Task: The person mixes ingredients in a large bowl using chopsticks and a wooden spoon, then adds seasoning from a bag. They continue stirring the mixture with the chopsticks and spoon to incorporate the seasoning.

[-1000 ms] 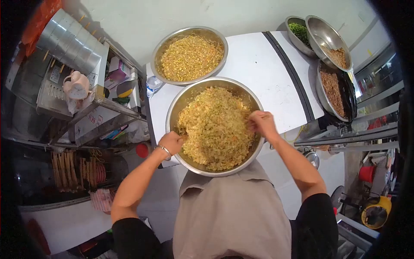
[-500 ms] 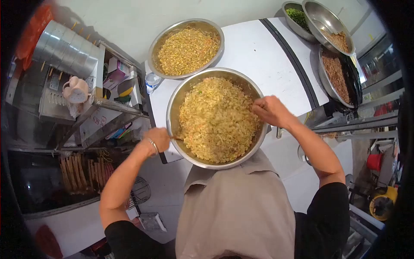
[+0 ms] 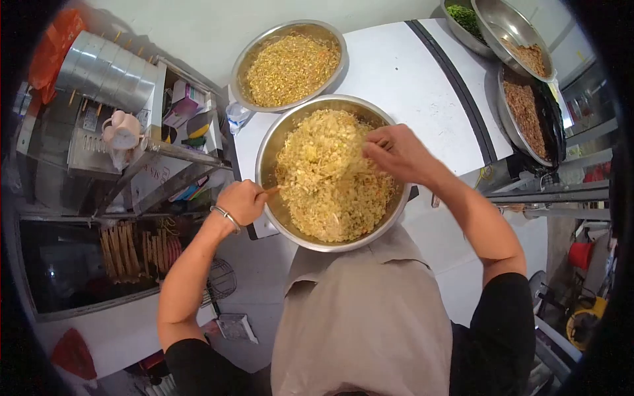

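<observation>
Item: large round stainless-steel mixing bowl (image 3: pixel 277 142), heaped with yellow shredded noodle-and-vegetable mix (image 3: pixel 330 175), on the white table (image 3: pixel 422 86) directly in front of you.

Left hand (image 3: pixel 243 200): at the bowl's left rim, grip closed around a thin wooden utensil (image 3: pixel 271 190) whose tip goes into the mix; probably chopsticks, though the view is too small to be sure.

Right hand (image 3: pixel 395 150): over the bowl's right half, fingers pinched narrow on strands of the mix.

Beyond the bowl: a second steel bowl of darker yellow mix (image 3: pixel 289 63), just apart from the first. To the right of it: steel bowls of chopped greens (image 3: pixel 464 18) and brown mince (image 3: pixel 528 105).

Handling advice: lift from the bottom and let strands fall loosely; keep both hands inside the rim, since the heap sits high and may spill.
</observation>
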`<state>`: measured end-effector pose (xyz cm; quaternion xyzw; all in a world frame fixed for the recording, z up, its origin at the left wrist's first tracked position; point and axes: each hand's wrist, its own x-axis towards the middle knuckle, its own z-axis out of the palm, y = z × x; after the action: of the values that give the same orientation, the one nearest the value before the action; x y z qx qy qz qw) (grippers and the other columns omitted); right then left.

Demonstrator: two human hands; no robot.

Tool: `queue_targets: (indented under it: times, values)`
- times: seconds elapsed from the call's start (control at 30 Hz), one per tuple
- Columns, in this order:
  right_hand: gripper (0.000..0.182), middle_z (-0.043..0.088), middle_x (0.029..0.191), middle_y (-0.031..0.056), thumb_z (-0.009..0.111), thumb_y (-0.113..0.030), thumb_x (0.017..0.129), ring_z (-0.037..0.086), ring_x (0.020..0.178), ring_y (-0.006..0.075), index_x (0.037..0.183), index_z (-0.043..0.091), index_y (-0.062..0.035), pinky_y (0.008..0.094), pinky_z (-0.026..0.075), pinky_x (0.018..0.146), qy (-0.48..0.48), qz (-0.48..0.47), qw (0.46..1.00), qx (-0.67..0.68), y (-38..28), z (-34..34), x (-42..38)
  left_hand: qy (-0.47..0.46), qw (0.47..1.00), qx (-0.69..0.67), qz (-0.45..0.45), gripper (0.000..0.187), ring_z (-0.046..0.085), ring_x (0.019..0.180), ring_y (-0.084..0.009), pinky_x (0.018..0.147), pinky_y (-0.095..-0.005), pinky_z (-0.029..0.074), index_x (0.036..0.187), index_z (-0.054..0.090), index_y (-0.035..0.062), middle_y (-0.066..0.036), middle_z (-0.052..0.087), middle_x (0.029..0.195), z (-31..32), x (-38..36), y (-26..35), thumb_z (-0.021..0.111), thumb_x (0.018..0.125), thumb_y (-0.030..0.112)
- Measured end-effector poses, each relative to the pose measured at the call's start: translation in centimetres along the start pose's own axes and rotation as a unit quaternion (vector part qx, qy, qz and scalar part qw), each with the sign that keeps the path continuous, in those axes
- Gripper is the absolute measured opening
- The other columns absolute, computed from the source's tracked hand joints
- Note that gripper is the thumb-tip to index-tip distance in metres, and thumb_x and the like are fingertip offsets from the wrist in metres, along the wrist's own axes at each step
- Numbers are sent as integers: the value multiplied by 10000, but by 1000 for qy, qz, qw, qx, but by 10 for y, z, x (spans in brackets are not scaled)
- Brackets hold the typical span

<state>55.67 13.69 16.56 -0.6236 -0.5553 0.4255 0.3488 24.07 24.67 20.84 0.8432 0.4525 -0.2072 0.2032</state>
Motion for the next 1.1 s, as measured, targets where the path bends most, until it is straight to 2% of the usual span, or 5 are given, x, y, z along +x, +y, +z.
queue_targets:
  times: [0.1, 0.4, 0.6, 0.83, 1.1]
  values:
    - [282, 640, 645, 138, 570, -203, 898, 667, 600, 184, 808, 658, 49, 384, 544, 590, -62, 51, 983, -163, 53, -11, 2, -123, 976, 172, 41, 255, 680, 753, -377, 706, -461, 535, 894, 741, 56, -220, 680, 816, 31, 6, -29, 558, 871, 233]
    - [266, 620, 628, 74, 561, -188, 880, 615, 525, 145, 751, 636, 32, 298, 526, 500, 40, 153, 952, 262, 80, 55, 1, -88, 887, -427, -150, 256, 482, 511, -120, 472, -297, 357, 835, 742, -18, -67, 577, 582, 125, 5, -10, 642, 863, 216]
    - [254, 598, 612, 61, 568, -193, 896, 588, 538, 142, 766, 633, 16, 283, 509, 525, 8, -22, 988, 152, 18, -2, 15, -11, 957, -286, -46, 234, 518, 459, -169, 460, -323, 389, 879, 752, 20, -94, 592, 573, 60, -7, -11, 603, 878, 200]
    - [236, 619, 667, 63, 587, -193, 901, 638, 581, 150, 809, 644, 17, 296, 532, 519, -112, 109, 982, 109, 82, 5, -8, -86, 990, -111, 11, 227, 669, 697, -237, 680, -364, 517, 939, 736, 25, -141, 707, 746, 129, -4, -35, 623, 849, 200]
    - [239, 640, 726, 52, 563, -183, 932, 622, 601, 119, 845, 653, 21, 275, 506, 551, -31, 32, 971, 235, 75, 39, 2, -76, 850, -504, -134, 259, 412, 457, -80, 445, -261, 304, 885, 752, 27, 24, 486, 540, 135, -5, 12, 624, 916, 250]
